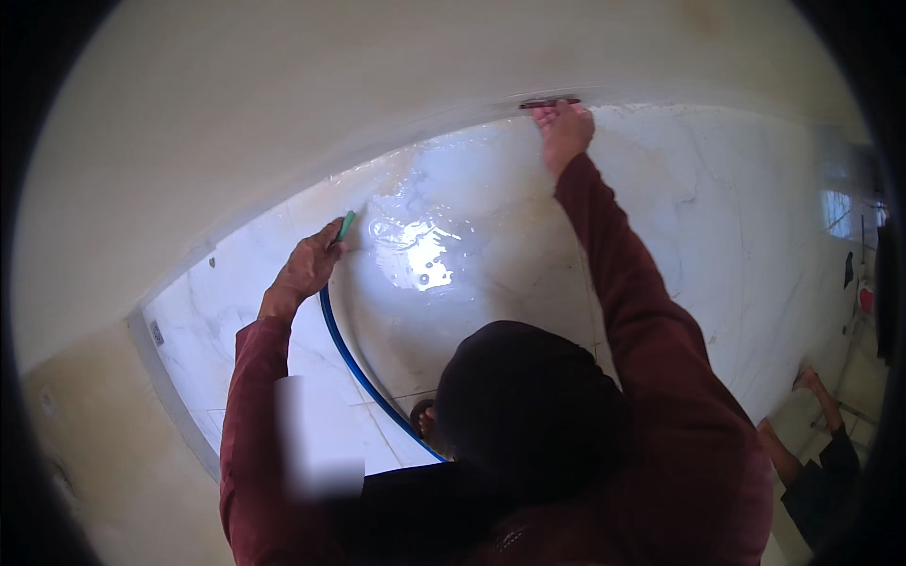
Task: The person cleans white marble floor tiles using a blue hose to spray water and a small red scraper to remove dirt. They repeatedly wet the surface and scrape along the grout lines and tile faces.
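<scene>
My left hand [307,266] is closed around a hose near its green end [346,224], which points over the wet floor. From that hand the blue hose [351,361] curves down toward my foot. Stretched far forward, my right hand [566,130] grips a slim dark red tool [549,103] against the foot of the wall; its working side is hidden, so its exact kind does not show. Water [420,255] lies shining on the pale marble-look tiles [679,217] between my hands.
A plain cream wall [311,85] curves across the far side and meets another wall [113,443] at left. My foot in a dark sandal [424,415] stands by the hose. At right are another person's bare legs [829,401]. A small drain plate [157,332] sits at the left edge.
</scene>
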`<state>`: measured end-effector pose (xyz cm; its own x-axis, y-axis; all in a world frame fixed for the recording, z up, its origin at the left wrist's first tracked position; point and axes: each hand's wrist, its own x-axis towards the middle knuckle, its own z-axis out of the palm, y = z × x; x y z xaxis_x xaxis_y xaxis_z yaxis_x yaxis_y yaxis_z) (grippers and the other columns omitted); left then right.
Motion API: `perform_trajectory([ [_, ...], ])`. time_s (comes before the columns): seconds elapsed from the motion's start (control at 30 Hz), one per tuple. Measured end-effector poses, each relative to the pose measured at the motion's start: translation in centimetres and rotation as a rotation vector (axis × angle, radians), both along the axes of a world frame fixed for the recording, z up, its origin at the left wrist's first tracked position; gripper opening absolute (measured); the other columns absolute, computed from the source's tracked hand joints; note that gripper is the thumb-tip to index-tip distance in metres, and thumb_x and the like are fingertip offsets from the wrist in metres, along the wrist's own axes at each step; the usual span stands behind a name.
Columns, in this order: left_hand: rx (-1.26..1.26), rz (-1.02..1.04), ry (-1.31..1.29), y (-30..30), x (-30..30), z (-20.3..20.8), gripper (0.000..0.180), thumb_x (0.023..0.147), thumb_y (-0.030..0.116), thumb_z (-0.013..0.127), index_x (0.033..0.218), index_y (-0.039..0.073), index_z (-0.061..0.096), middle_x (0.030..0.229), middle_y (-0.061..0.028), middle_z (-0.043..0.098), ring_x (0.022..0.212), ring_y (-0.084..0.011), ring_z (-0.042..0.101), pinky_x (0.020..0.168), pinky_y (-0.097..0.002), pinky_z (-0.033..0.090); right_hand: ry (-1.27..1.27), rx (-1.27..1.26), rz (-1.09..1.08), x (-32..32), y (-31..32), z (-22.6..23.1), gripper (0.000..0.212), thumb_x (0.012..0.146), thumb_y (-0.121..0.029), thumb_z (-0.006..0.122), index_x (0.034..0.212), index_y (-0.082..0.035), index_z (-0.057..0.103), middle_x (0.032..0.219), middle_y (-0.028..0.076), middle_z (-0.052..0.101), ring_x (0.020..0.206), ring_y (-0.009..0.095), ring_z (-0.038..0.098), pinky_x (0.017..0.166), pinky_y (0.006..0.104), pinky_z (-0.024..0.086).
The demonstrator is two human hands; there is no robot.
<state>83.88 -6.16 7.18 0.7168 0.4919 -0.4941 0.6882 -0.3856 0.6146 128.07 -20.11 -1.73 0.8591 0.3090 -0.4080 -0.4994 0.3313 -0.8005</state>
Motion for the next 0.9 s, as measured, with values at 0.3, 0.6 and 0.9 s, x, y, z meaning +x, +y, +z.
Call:
perform_trajectory([
  [0.3,0.367,-0.171,-0.316,-0.9,0.9,-1.4,0.051,0.103,0.022,0.059,0.151,0.012,0.05,0.093,-0.0134,0.063,0.082,-0.0333,0.065,0.076,-0.0439,0.056,-0.355,-1.293,1.294,7.0,-4.7,15.5,0.022,0.095,-0.015,0.054,0.082,0.0,0.061,0.071,0.008,0.062,0.052,0.017,0.059,0.049,0.031,0.055],
  [0.6,0.283,-0.136,-0.489,-3.4,13.4,-2.4,0.048,0.104,0.024,0.056,0.15,0.01,0.049,0.096,-0.018,0.065,0.082,-0.039,0.068,0.076,-0.0487,0.056,-0.323,-1.045,0.775,2.2,-3.5,4.0,0.013,0.094,-0.008,0.055,0.088,0.003,0.059,0.077,0.013,0.065,0.056,0.019,0.064,0.047,0.0309,0.055],
  [0.9,0.439,-0.081,-0.536,-3.4,14.8,-3.9,0.047,0.101,0.019,0.061,0.146,0.012,0.056,0.088,-0.017,0.067,0.078,-0.0365,0.067,0.071,-0.0459,0.057,-0.198,0.012,-0.107,-3.7,-0.9,0.2,0.015,0.102,-0.009,0.06,0.109,-0.005,0.047,0.092,0.009,0.061,0.074,0.016,0.063,0.069,0.0315,0.06],
])
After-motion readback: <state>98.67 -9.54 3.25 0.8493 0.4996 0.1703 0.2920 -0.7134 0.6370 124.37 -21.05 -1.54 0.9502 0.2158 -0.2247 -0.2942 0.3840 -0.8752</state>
